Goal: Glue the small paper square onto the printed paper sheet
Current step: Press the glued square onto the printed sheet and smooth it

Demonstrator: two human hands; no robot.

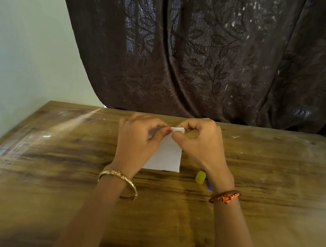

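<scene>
Wooden brown tabletop (274, 178) up close, with a yellow-green cap (200, 177) by my right wrist. Next, the white paper sheet (167, 156) lies flat. Farther out, left hand (137, 140) and right hand (198, 142) both pinch the small white paper square (177, 129) over its far edge.

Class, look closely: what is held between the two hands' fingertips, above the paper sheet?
In the head view, the small paper square, pinched between left hand and right hand.

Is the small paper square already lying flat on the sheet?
No. Both hands, left and right, pinch the small square above the sheet.
</scene>
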